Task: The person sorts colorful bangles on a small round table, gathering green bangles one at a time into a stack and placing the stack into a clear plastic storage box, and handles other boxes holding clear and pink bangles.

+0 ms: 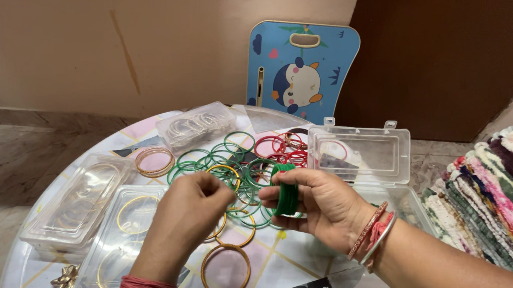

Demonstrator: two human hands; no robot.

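the right hand (pixel 328 202) was clamped on a stack of green bangles (pixel 286 189), held upright above the table (pixel 278 261), thumb and fingers closed around it. the left hand (pixel 186 213) hovered just beside, its fingertips pinched together; whether it held a bangle could not be told. loose green bangles (pixel 234 164) and red bangles (pixel 281 147) lay behind the hands, gold bangles (pixel 225 278) nearer, and an open clear box (pixel 364 154) stood to the right

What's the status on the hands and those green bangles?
Right hand shut on green bangle stack. Left hand pinched, contents hidden. Loose bangles underneath, open clear box beside.
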